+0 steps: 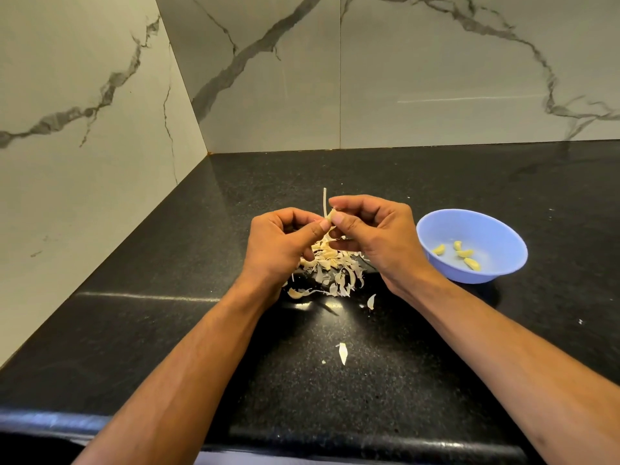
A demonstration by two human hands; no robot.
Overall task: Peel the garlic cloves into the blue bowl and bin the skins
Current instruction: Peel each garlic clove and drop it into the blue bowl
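Both hands are working above the heap of garlic skins [330,266], so the peelings are dropping onto 1 spot. The left hand [285,243] and right hand [375,233] are pinching 1 garlic clove [331,215] between fingertips, its skin strip sticking up. The blue bowl [503,229], just beside the right hand, is holding 4 peeled cloves [464,253].

**Warm, even light with glare on the dark bench**

The scene is moderately bright under a yellowish cast. The polished black bench [436,182] throws back a pale streak at left and small bright spots between the forearms; its front edge gleams bluish. A faint bright line marks the marble wall [436,78]. Wide-angle distortion bends wall seams and bench edges. Focus is slightly soft throughout.
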